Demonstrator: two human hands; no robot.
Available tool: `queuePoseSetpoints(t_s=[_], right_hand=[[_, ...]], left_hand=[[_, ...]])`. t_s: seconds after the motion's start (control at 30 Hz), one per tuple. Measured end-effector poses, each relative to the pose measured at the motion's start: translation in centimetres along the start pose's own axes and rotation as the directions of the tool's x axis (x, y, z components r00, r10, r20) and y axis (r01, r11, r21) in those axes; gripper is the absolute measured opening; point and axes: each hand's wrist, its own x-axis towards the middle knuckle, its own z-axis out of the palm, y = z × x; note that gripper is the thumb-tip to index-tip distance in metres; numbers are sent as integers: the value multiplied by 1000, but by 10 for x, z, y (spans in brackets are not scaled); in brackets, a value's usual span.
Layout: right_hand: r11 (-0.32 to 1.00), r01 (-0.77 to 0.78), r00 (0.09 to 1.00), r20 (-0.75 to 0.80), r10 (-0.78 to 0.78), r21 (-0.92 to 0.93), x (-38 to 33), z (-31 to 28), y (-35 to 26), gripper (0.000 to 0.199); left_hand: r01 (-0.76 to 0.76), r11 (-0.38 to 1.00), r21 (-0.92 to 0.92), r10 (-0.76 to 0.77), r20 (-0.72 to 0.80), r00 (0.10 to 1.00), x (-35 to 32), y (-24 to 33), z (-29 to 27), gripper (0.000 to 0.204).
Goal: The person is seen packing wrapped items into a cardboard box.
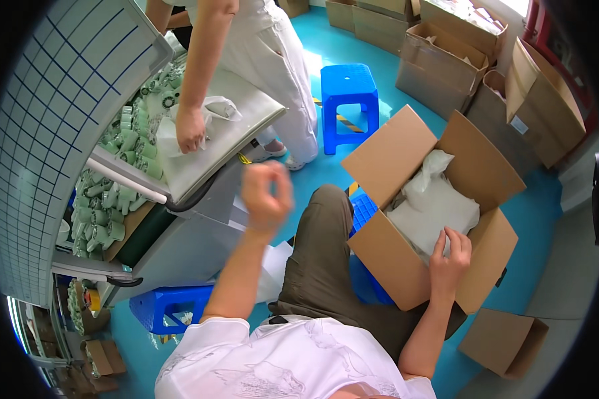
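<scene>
My left hand (267, 196) is raised in front of the workbench, fingers curled in and slightly blurred; nothing shows in it. My right hand (451, 258) is at the near right of an open cardboard box (393, 259), fingers loosely bent and apart, nothing visible between them. Inside the box lies a full white plastic bag (436, 213), its top twisted together. The right fingertips are close to the bag; whether they touch it I cannot tell. The box's flaps stand spread outward.
Another person's hand (190, 130) holds a white plastic bag (173, 136) on the grey bench (239, 100). Many pale green parts (100, 213) are heaped at left, beside a gridded panel (66, 86). Blue stools (348, 86), a smaller box (499, 339) and large cartons (439, 66) stand around.
</scene>
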Motion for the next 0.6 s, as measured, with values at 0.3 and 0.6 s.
queuePoseSetpoints(t_s=[0.3, 0.6], right_hand=[[987, 55, 997, -70, -45, 150, -11, -13, -11, 11], [985, 70, 997, -31, -65, 158, -12, -15, -18, 13]], left_hand=[[607, 614, 505, -373, -492, 787, 77, -234, -103, 39], [552, 377, 744, -835, 15, 550, 80, -322, -93, 63]])
